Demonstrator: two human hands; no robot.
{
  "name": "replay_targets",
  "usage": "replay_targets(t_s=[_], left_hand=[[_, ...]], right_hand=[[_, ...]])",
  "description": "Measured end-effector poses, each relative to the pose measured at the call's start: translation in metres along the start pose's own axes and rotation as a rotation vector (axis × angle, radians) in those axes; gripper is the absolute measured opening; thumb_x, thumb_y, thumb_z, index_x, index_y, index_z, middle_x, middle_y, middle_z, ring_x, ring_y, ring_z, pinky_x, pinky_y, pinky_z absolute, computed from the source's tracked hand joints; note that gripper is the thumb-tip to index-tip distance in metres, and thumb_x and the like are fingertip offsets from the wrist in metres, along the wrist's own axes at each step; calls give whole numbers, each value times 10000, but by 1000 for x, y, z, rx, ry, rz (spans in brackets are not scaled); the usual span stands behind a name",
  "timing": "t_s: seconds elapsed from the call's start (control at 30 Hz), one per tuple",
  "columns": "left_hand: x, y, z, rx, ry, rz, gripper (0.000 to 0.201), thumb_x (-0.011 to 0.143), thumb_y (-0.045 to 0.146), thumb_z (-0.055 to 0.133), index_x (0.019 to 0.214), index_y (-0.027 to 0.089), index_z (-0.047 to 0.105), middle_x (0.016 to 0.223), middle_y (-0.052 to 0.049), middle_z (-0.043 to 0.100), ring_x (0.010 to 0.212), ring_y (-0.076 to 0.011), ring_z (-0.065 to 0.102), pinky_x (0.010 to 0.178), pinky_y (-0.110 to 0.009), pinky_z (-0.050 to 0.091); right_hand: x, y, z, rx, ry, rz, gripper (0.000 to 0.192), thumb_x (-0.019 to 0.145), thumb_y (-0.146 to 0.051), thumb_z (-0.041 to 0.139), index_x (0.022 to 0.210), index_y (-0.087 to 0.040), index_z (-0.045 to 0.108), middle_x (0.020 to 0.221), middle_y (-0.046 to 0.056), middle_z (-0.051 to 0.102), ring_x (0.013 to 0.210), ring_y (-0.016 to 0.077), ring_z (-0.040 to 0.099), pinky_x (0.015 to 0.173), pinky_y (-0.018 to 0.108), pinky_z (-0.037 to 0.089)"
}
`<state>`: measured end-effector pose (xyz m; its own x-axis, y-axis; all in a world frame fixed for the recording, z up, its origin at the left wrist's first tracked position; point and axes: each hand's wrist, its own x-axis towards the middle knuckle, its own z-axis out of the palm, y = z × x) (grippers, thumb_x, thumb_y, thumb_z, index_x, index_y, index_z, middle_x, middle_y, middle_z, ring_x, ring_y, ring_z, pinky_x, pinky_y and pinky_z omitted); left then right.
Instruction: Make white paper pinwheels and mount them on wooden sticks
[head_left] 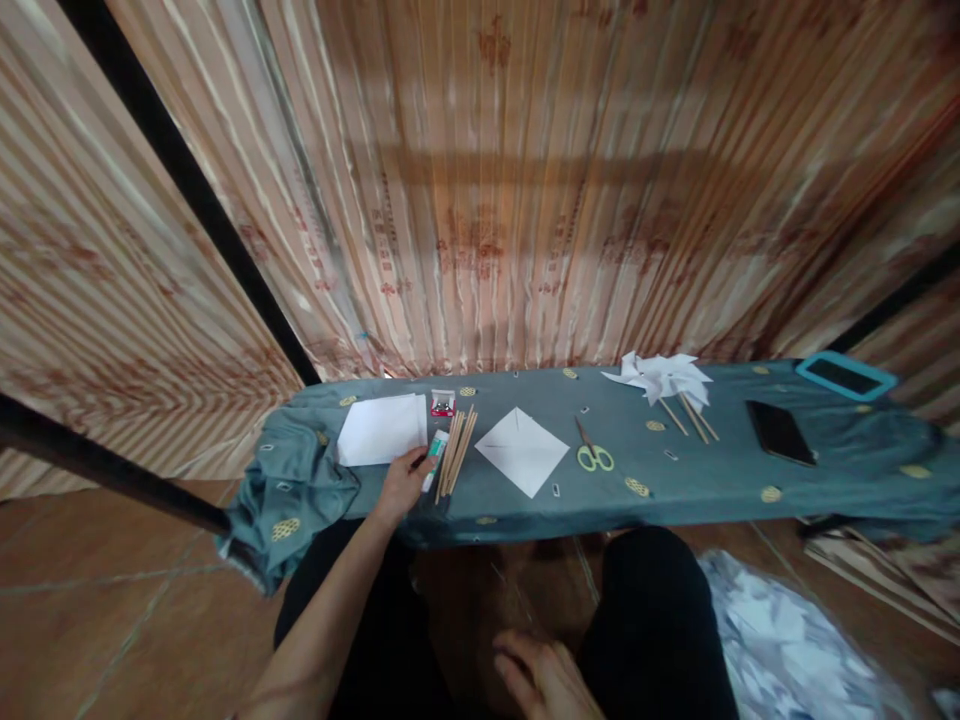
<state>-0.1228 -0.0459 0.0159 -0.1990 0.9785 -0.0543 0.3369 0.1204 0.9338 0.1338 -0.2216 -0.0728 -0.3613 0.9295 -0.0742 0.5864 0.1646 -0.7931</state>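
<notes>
Left hand (403, 482) is out over the near edge of the worktop (720, 475), fingers curled down onto the glue stick (435, 458), which lies flat on the blue-grey cloth. From where I stand I cannot tell whether that grip has closed around the tube or is only resting on it. Just to the right of the tube, touching it or nearly so, lies a bundle of thin wooden sticks (457, 450), fanned slightly toward the far edge. Left of the hand, a stack of white paper (381, 428). Beyond the sticks, a small red box (442, 403).

Right hand (547, 680) is low, down between the knees, well apart from the worktop, fingers loosely spread and holding nothing.

Further along: a white paper square (522, 450) turned like a diamond, yellow-handled scissors (592, 452) just beside it, finished paper pinwheels (664, 378) on sticks near the far edge, then a dark phone (780, 432) and a teal-framed tablet (846, 376) at the right end.
</notes>
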Motion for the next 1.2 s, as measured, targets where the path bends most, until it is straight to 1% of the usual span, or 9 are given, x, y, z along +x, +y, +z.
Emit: replay_targets(t_s=[0.13, 0.23, 0.33, 0.47, 0.7, 0.77, 0.83, 1.0, 1.2], left_hand=[[-47, 19, 23, -299, -124, -86, 574, 709, 664, 593, 862, 119, 685, 768, -101, 698, 606, -155, 599, 569, -275, 491], [-90, 34, 45, -455, -263, -144, 599, 636, 688, 662, 808, 114, 676, 747, -89, 676, 530, -107, 524, 446, -215, 385], [-117, 47, 67, -742, -493, -336, 499, 602, 563, 792, 768, 105, 684, 677, -45, 632, 475, -54, 441, 412, -180, 259], [-115, 57, 93, -807, -570, -347, 498, 638, 574, 784, 723, 95, 678, 605, -16, 583, 426, -29, 368, 412, -202, 170], [-71, 57, 131, -546, -649, -219, 690, 600, 470, 815, 1189, 161, 629, 769, -16, 633, 437, -27, 372, 439, -205, 245], [-56, 50, 129, -311, -587, -114, 676, 628, 443, 758, 1231, 178, 605, 840, -42, 678, 446, -64, 429, 443, -234, 329], [-35, 41, 114, -184, -515, -63, 588, 651, 360, 724, 1201, 175, 628, 871, -58, 702, 472, -100, 470, 477, -266, 391], [31, 14, 48, 412, -140, 179, 422, 769, 191, 524, 1172, 175, 646, 1030, -75, 690, 758, -183, 622, 758, -327, 530], [56, -18, 24, 643, -64, 225, 582, 678, -1, 420, 1198, 141, 637, 1194, -112, 657, 1142, -253, 564, 1061, -416, 416]], right_hand=[[39, -38, -43, 337, 134, 24, 325, 899, -457, 558, 1116, -272, 713, 1063, 70, 751, 957, 259, 697, 880, 386, 527], [68, -58, -68, 679, 274, 61, 486, 767, -561, 700, 1133, -240, 703, 1108, 90, 721, 1018, 245, 652, 931, 380, 488], [81, -63, -85, 1057, 99, 87, 474, 698, -570, 763, 1013, -216, 743, 976, 66, 726, 783, 161, 620, 729, 285, 500], [81, -54, -104, 1197, 0, 105, 343, 713, -482, 792, 855, -171, 765, 771, 33, 698, 615, 101, 520, 584, 227, 435], [127, -21, -149, 1228, 197, 144, 348, 687, -499, 805, 756, -167, 729, 731, 31, 711, 662, 140, 616, 564, 230, 480], [151, -11, -163, 1313, 333, 203, 343, 629, -496, 843, 734, -203, 699, 759, 8, 730, 628, 122, 622, 556, 218, 497], [174, -2, -174, 1379, 316, 300, 340, 617, -485, 852, 703, -219, 659, 740, -8, 735, 582, 107, 622, 477, 192, 469], [220, 11, -175, 1410, 266, 313, 354, 668, -486, 824, 704, -180, 651, 570, -26, 667, 473, 72, 575, 416, 153, 429], [230, 20, -159, 1369, 286, 247, 338, 655, -484, 830, 754, -213, 654, 640, -46, 695, 502, 74, 591, 448, 169, 470]])
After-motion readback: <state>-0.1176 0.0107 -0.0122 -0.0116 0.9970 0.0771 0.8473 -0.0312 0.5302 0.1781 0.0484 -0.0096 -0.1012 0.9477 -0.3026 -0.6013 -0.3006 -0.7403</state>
